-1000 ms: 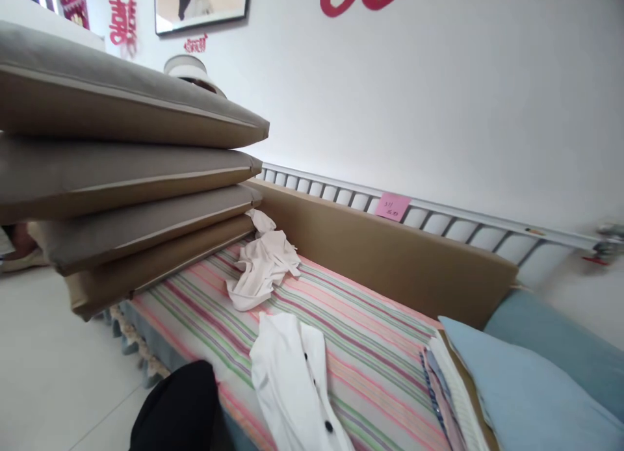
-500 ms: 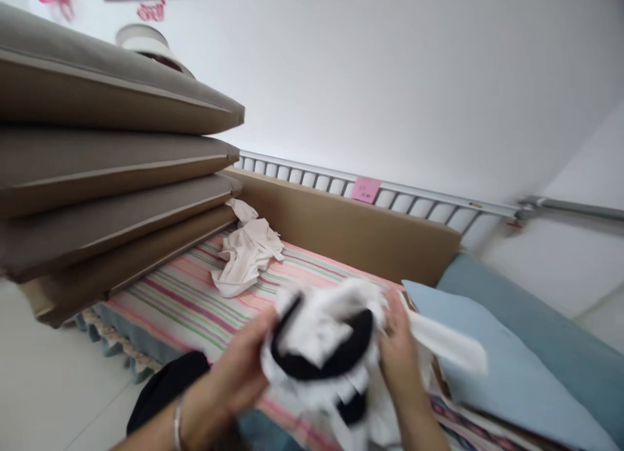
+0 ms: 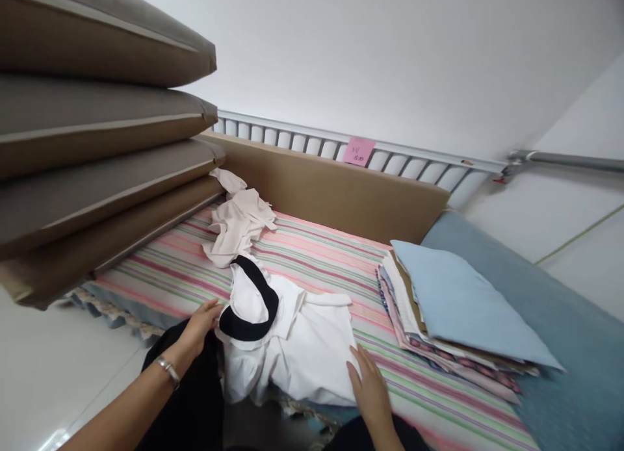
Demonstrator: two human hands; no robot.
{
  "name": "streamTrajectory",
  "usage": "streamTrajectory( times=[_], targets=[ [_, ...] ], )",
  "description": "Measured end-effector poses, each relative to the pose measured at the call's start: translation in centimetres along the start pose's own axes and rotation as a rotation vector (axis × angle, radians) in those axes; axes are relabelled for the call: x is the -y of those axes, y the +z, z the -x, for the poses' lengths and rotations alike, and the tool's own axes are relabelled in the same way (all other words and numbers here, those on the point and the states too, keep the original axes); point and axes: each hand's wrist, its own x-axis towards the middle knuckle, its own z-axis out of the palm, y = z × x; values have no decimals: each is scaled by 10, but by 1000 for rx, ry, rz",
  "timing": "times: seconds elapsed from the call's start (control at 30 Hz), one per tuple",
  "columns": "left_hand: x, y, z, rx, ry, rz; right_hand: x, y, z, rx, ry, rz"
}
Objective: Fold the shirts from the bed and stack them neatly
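A white shirt with a black collar band lies spread on the striped sheet, its lower part draping over the near edge. At the shirt's left, by the collar, my left hand has its fingers stretched out and touching the cloth edge. My right hand is open, its fingers lying along the shirt's right edge. Just beyond the collar, a crumpled pale pink cloth rests on the sheet.
A stack of folded fabrics, light blue on top, sits at the right. Thick grey-brown cushions are piled at the left. A brown board stands before a white radiator bearing a pink note.
The bunched shirt, held up between both hands before, now lies spread on the sheet. My hands have lowered and parted to its two sides. The view has tilted down.
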Motion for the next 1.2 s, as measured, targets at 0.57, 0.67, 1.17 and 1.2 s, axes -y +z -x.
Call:
streamTrajectory(
  times=[0.57, 0.67, 1.17, 1.2],
  targets=[
    [41, 85, 55, 178, 613, -1110, 44, -10, 4, -58, 505, -452],
    [28, 83, 34, 208, 495, -907, 49, -18, 15, 47, 685, -676],
    [-68, -50, 4, -174, -86, 535, 89, -52, -14, 207, 815, -1281],
    [-63, -54, 3, -191, -91, 535, 88, -47, -10, 223, 836, -1279]
  ],
)
